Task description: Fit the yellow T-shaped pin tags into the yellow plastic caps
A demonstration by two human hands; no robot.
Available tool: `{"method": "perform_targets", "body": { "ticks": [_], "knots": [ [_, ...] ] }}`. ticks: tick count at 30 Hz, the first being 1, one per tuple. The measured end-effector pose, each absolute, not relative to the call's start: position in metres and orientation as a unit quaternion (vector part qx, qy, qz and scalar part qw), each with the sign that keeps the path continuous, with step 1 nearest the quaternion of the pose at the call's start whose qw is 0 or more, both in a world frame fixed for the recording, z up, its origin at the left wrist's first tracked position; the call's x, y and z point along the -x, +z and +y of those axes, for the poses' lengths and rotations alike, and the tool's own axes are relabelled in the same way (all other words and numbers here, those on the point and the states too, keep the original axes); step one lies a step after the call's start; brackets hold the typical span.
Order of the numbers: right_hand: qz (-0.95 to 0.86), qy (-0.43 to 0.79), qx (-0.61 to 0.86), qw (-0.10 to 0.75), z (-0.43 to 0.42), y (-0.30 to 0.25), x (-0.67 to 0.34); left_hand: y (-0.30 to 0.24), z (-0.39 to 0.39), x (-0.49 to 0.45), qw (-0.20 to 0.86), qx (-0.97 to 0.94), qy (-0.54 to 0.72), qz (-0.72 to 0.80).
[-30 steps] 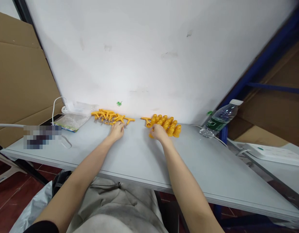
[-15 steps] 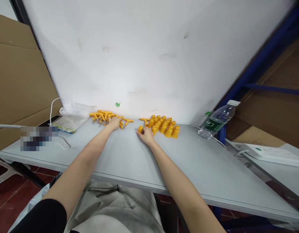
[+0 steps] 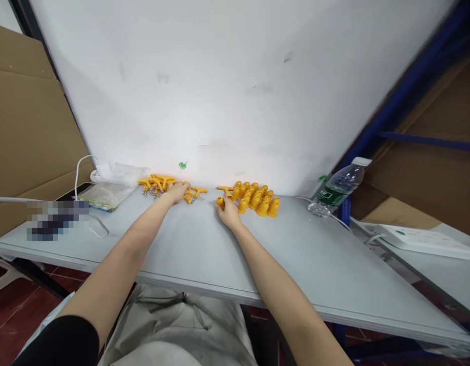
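Note:
My left hand [image 3: 177,193] reaches into a loose pile of yellow T-shaped handles [image 3: 158,180] with beaded metal chains. Its fingers are closed at the right part of the pile, apparently around one handle; the fingertips are partly hidden. Just right of it lies another T-shaped handle [image 3: 198,190] with its chain. My right hand [image 3: 230,213] is closed around a small yellow cup-shaped piece [image 3: 220,201], held upright at the table surface. Behind that hand is a single T-shaped handle [image 3: 225,188]. Several more yellow cups [image 3: 263,206] stand in rows to its right.
A plastic water bottle [image 3: 337,190] leans at the right near a blue frame [image 3: 402,76]. A white power strip [image 3: 429,239] lies beyond it. Plastic bags [image 3: 107,195] and a white cable [image 3: 99,229] are on the left. A white wall [image 3: 219,101] rises behind the table [image 3: 204,244].
My right hand has closed around the upright cup at its thumb side; the tipped cup seen by its fingers no longer shows. My left hand stays at the handle pile. The view has shifted slightly.

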State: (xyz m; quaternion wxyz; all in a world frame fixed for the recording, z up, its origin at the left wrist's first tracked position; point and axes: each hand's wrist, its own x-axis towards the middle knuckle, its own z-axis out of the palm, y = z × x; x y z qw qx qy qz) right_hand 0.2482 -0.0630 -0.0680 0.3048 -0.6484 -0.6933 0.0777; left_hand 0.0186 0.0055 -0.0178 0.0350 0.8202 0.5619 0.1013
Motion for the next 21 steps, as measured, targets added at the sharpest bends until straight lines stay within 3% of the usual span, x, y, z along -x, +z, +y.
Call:
{"method": "perform_targets", "body": {
  "ticks": [5, 16, 21],
  "knots": [
    [-0.7, 0.088, 0.626, 0.332, -0.062, -0.068, -0.249, -0.022, 0.0, -0.017, 0.039, -0.824, 0.114, 0.554],
    [-0.727, 0.062, 0.617, 0.294, -0.063, -0.071, -0.25, -0.021, -0.004, -0.036, 0.021, -0.8, 0.089, 0.593],
    [-0.737, 0.065, 0.615, 0.273, -0.063, -0.071, -0.248, -0.021, -0.008, -0.033, 0.026, -0.793, 0.133, 0.593]
  ]
}}
